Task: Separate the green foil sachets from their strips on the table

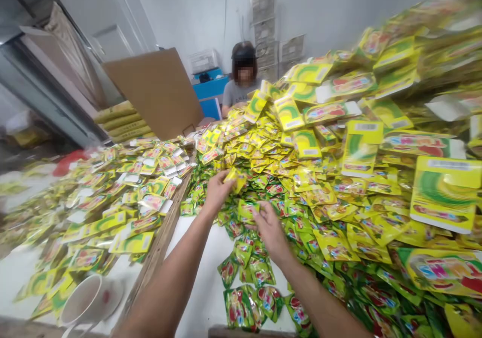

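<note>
My left hand (217, 193) reaches over the middle of the table, its fingers closed on a small yellow packet (237, 180). Lower and to the right, my right hand (271, 227) pinches a small green packet (247, 210) between thumb and fingers. Loose green packets (259, 270) with red fruit prints lie below my right hand on the white tabletop (199, 288). Beyond both hands rises a heap of small yellow packets (259, 149). Flat yellow boxes (361, 147) are piled on the right, some with white flaps showing.
A wooden strip (165, 227) divides the tabletop. To its left lie many yellow boxes (113, 222) and a white mug (92, 300). A large cardboard sheet (154, 92) stands behind, beside stacked yellow sacks (124, 119). Another person (241, 89) sits across the heap.
</note>
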### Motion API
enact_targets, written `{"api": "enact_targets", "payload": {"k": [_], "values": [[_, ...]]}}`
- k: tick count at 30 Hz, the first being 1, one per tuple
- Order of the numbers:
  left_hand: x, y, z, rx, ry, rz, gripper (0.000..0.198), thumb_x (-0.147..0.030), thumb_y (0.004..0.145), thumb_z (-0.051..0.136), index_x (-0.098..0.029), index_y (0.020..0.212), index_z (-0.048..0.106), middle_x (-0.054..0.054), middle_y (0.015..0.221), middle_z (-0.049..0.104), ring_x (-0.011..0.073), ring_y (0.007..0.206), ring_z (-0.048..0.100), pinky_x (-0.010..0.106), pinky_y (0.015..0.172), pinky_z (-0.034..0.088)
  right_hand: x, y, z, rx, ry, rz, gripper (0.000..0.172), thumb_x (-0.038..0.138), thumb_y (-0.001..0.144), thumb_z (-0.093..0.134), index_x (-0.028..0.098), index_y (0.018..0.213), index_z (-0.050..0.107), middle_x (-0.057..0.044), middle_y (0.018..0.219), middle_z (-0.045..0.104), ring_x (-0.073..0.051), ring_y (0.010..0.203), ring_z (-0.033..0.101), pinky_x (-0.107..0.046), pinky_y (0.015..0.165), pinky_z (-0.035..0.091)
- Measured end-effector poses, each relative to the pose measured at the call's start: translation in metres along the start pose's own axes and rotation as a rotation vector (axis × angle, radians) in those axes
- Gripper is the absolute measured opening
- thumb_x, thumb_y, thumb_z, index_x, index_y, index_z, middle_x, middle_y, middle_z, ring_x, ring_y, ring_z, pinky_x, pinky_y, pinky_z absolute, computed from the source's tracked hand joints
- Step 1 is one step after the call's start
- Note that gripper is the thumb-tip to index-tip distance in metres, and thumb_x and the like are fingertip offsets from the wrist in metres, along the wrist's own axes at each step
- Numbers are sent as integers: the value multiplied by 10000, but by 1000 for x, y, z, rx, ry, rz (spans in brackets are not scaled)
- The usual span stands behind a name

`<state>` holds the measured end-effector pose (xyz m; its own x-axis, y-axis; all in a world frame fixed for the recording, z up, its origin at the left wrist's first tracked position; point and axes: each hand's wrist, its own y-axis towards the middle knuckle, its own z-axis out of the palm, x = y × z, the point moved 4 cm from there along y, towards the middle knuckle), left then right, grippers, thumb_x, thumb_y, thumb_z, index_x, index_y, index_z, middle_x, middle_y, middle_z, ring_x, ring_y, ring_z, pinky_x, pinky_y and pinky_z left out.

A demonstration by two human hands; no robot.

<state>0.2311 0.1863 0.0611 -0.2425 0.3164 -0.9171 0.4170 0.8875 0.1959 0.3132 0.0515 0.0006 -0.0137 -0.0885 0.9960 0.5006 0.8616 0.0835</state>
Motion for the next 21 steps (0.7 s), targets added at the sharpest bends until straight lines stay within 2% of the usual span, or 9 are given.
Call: {"api": "enact_targets", "payload": {"k": [2,4,7,10,15,18,21], "values": [[20,-27,-16,17,-218,-167,258,-310,643,657,-140,837,650,5,659,640,121,543,545,214,497,392,-4,2,1,11,161,83,353,474,733,570,213,949,470,13,715,573,-150,596,542,-246,498,421],[39,-55,-26,15,-278,-268,328,-318,576,716,-134,836,639,-9,596,613,98,478,502,204,461,353,-7,3,1,9,142,94,375,468,664,641,196,889,514,-2,733,594,-157,631,549,-260,541,441],[62,-94,-28,-28,-361,-374,441,-270,491,787,-144,871,603,-47,549,581,60,420,437,186,432,283,-7,1,0,28,-6,50,321,447,659,649,176,816,578,-34,795,628,-182,738,573,-291,658,457],[72,-122,-24,-45,-412,-444,462,-237,460,817,-157,830,553,-87,479,520,44,386,387,179,421,234,-5,-3,3,123,-102,32,308,433,658,653,179,826,609,-41,871,644,-200,848,579,-311,764,451],[70,-143,-17,74,-487,-476,470,-270,496,814,-152,866,550,-81,478,522,60,426,430,180,456,282,-14,-9,13,304,-135,34,312,388,674,634,190,915,628,-42,968,647,-215,927,581,-328,805,457],[69,-146,-19,65,-529,-471,455,-293,533,793,-147,897,562,-77,471,522,66,447,447,186,494,319,-20,-11,16,315,-222,31,288,348,701,610,199,945,648,-35,920,663,-225,934,586,-335,811,458],[69,-145,-24,65,-520,-471,415,-291,555,770,-145,882,559,-75,468,519,66,434,434,193,491,321,-21,-11,15,289,-223,74,306,346,733,570,189,984,646,-43,903,668,-217,860,602,-330,744,476]]}}
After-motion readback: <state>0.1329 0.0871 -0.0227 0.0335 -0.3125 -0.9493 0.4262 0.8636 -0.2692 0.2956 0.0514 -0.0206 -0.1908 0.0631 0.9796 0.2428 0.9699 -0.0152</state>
